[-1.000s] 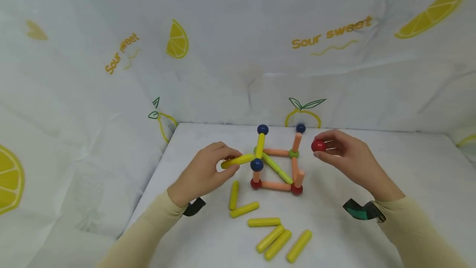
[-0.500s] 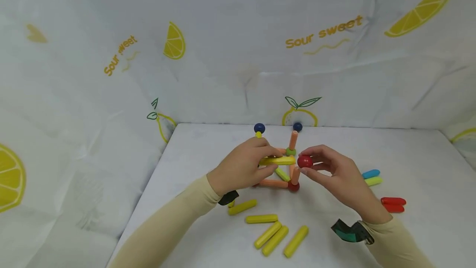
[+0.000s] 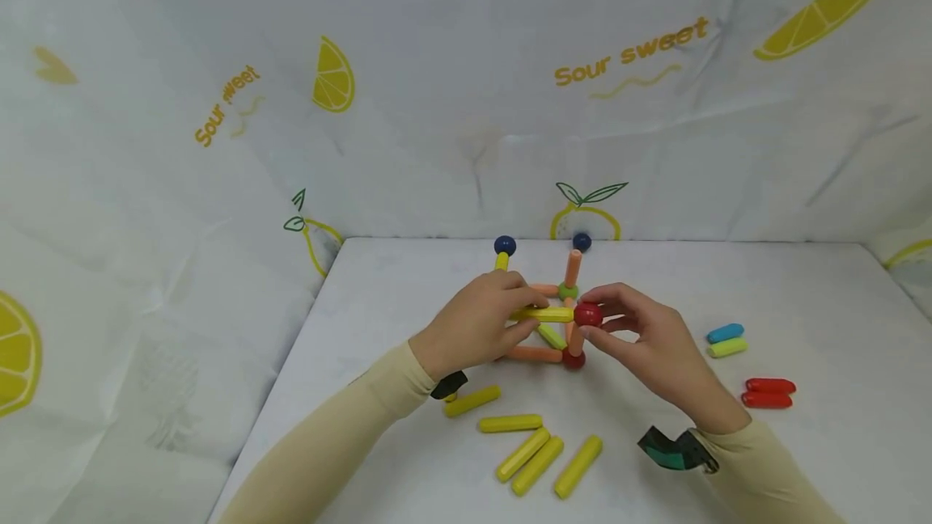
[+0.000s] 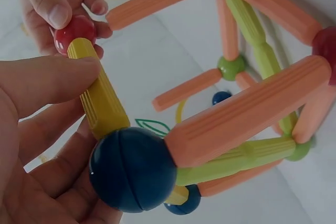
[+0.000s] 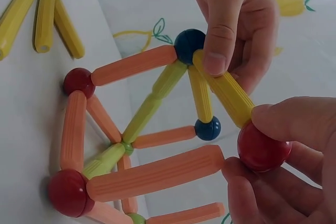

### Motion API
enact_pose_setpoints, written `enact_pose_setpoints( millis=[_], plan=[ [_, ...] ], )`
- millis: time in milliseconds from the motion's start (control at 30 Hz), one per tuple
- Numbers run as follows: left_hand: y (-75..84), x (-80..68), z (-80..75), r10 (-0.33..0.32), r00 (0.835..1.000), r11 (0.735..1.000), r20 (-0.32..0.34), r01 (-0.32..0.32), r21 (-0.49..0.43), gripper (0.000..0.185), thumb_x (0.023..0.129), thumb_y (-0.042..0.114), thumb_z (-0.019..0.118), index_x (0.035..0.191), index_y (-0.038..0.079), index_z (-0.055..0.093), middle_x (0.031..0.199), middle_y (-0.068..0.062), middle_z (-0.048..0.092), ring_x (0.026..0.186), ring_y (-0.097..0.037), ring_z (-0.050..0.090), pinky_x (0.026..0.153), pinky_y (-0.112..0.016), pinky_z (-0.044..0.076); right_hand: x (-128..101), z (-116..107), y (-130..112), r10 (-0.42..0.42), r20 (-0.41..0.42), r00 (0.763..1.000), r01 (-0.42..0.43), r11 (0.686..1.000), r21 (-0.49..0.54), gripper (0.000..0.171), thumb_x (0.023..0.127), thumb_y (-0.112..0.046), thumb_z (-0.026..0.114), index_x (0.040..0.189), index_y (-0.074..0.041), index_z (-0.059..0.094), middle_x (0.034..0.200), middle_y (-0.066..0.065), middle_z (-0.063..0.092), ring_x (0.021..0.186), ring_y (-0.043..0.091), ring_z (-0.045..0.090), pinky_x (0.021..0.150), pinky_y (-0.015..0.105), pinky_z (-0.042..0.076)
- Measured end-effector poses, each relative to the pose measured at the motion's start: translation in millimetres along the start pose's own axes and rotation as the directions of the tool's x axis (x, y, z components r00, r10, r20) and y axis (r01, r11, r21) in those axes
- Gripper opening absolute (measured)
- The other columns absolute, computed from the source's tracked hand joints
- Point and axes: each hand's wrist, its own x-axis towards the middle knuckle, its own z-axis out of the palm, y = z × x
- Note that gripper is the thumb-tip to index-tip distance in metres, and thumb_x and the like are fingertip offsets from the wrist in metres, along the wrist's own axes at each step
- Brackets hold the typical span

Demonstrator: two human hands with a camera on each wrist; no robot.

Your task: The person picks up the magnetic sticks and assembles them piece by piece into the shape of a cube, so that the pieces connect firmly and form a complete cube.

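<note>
A frame of orange, yellow and green sticks joined by balls (image 3: 542, 350) stands on the white table (image 3: 801, 297). My left hand (image 3: 527, 315) grips a yellow stick (image 3: 544, 314) lying level across the frame's top. One end of that stick sits on a dark blue ball (image 4: 132, 169). My right hand (image 3: 593, 318) pinches a red ball (image 3: 588, 314) against the stick's other end, just above an upright orange stick (image 3: 576, 340). The right wrist view shows the red ball (image 5: 262, 148) touching the yellow stick (image 5: 228, 93).
Several loose yellow sticks (image 3: 539, 455) lie near the table's front. A blue stick (image 3: 725, 333), a green stick (image 3: 728, 347) and two red sticks (image 3: 768, 393) lie to the right. A blue ball (image 3: 581, 242) sits at the back edge. Lemon-print cloth (image 3: 218, 144) hangs behind and left.
My left hand swung the yellow stick from the frame's left across its top. My right hand brought the red ball in from the right to the stick's end.
</note>
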Motion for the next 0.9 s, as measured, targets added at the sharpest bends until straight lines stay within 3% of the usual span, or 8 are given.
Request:
enact_pose_setpoints(
  millis=[267, 433, 700, 800, 900],
  plan=[
    [-5.9, -5.1, 3.4, -0.008, 1.000, 0.999, 0.006, 0.008, 0.034, 0.021, 0.100, 0.021, 0.079, 0.122, 0.019, 0.079, 0.105, 0.003, 0.071, 0.091, -0.012, 0.063, 0.081, -0.024, 0.051, 2.6, 10.8, 4.0, 0.001, 0.006, 1.000, -0.001, 1.000, -0.006, 0.041, 0.097, -0.023, 0.084, 0.133, -0.016, 0.067, 0.123, 0.003, 0.076, 0.111, 0.022, 0.072, 0.091, 0.028, 0.064],
    [-9.0, -7.5, 4.3, -0.006, 1.000, 0.999, -0.014, 0.006, 0.033, 0.023, 0.102, 0.023, 0.078, 0.124, 0.017, 0.079, 0.106, 0.003, 0.071, 0.092, -0.013, 0.063, 0.082, -0.026, 0.052, 4.7, 13.4, 5.6, -0.004, 0.020, 1.000, 0.004, 1.000, -0.008, 0.047, 0.095, -0.016, 0.085, 0.138, -0.016, 0.064, 0.125, 0.004, 0.076, 0.113, 0.023, 0.072, 0.090, 0.024, 0.062],
    [-8.9, -9.7, 8.2, 0.004, 0.999, 0.998, -0.034, -0.001, 0.065, 0.028, 0.099, 0.020, 0.081, 0.125, 0.016, 0.078, 0.109, 0.001, 0.072, 0.096, -0.014, 0.066, 0.086, -0.029, 0.055, 5.2, 14.7, 10.6, -0.022, 0.044, 0.999, 0.025, 0.998, -0.058, 0.053, 0.096, -0.007, 0.081, 0.144, -0.018, 0.062, 0.123, 0.005, 0.077, 0.111, 0.024, 0.073, 0.091, 0.038, 0.065],
    [-8.8, -11.9, 9.1, 0.024, 0.997, 0.997, -0.072, -0.019, 0.069, 0.036, 0.097, 0.021, 0.083, 0.132, 0.017, 0.075, 0.112, 0.000, 0.072, 0.097, -0.015, 0.065, 0.088, -0.028, 0.055, 5.0, 13.9, 11.9, -0.031, 0.045, 0.999, 0.034, 0.997, -0.068, 0.054, 0.096, -0.008, 0.081, 0.145, -0.018, 0.061, 0.123, 0.005, 0.077, 0.111, 0.024, 0.074, 0.090, 0.038, 0.065],
    [-9.3, -20.0, 7.7, 0.017, 0.987, 0.999, -0.160, -0.011, 0.037, 0.041, 0.098, 0.024, 0.081, 0.137, 0.018, 0.073, 0.117, 0.000, 0.072, 0.102, -0.014, 0.063, 0.089, -0.027, 0.055, 4.8, 12.2, 11.6, -0.023, 0.059, 0.998, 0.027, 0.997, -0.069, 0.058, 0.096, -0.011, 0.083, 0.148, -0.018, 0.059, 0.124, 0.007, 0.076, 0.110, 0.026, 0.074, 0.092, 0.041, 0.065]
  ],
)
